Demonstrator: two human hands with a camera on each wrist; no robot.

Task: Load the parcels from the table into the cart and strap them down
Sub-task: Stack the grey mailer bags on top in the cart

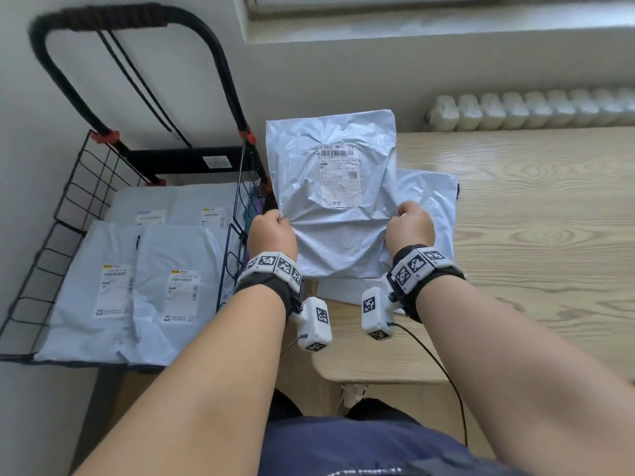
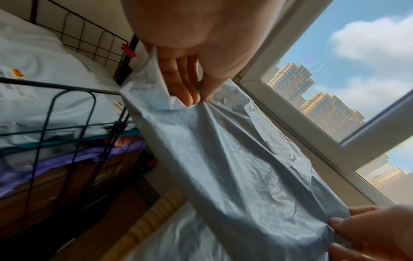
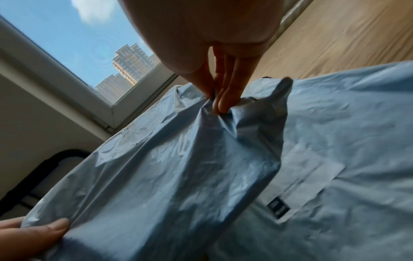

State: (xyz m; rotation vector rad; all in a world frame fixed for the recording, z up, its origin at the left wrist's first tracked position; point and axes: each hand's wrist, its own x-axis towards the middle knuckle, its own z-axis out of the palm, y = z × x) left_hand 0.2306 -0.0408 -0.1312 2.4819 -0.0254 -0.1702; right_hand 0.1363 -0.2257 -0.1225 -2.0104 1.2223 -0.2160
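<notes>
The person is holding the pale grey crinkled plastic mailer parcel (image 1: 331, 197) above the light wooden table's (image 1: 532, 207) left edge, left hand (image 1: 271, 233) and right hand (image 1: 409, 228) each pinching a side, and would do well carrying it level over the black wire cart's (image 1: 68, 197) rim onto the parcels lying there.

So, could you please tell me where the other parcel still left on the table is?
In the head view the remaining parcel lies flat on the table near its left end, partly hidden under the held parcel, just beyond the right hand.
</notes>
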